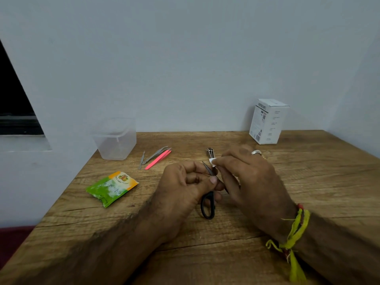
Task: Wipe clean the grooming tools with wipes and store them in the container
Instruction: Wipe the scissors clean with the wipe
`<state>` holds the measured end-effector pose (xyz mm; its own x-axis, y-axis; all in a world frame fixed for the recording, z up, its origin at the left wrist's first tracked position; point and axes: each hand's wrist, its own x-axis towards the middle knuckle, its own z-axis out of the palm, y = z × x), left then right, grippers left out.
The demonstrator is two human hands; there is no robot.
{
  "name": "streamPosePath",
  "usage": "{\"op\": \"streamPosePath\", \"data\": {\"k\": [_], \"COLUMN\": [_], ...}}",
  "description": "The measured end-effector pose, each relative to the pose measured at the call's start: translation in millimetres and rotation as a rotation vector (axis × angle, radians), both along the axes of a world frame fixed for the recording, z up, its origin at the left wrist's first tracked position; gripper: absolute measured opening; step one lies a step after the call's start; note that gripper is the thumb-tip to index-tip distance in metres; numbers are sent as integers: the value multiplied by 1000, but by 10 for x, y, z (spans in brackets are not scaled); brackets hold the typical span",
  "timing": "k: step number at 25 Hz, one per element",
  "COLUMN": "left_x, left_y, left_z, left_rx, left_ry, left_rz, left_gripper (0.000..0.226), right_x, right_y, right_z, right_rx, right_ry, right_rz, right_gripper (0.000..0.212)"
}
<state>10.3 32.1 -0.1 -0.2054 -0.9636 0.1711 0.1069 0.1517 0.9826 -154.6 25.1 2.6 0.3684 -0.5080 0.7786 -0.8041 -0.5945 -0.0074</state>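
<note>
Head view: left hand [186, 188] grips small black-handled scissors [208, 204] at the pivot, blades pointing away, one handle loop hanging below the thumb. Right hand [246, 177] pinches a white wipe [212, 161] against the blade tips. Just beyond the right fingertips lies a metal nail clipper [210, 153]. Beyond and left of the left hand: pink tweezers [158, 159] and grey metal tweezers [153, 155] side by side; further left, the clear plastic container [115, 138]. A green wipe sachet [112, 188] lies left of the left hand. White box [268, 121] stands beyond the right hand, on the wooden table [308, 171].
</note>
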Motion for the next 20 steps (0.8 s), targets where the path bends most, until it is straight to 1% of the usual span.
{"op": "streamPosePath", "data": {"k": [2,6,11,15,20], "left_x": [14,4,4,10,7], "left_y": [-8,-4,-16,-8,-2], "left_z": [-8,-8,-18,-16,-8], "left_rx": [-5,0,6,8,12], "left_ry": [-10,5,13,13,11], "left_rz": [-1,-1,8,17,26], "left_gripper": [6,7,5,10,9], "right_x": [9,-1,-2,-1,-11], "right_y": [-4,4,1,-4,-1], "right_z": [8,-21,-30,-23,-30], "right_rx": [-7,1,4,20,49], "right_ry": [-8,-15,-21,-18,-24], "right_rz": [23,16,42,52,66], "right_gripper": [26,16,15,15,15]}}
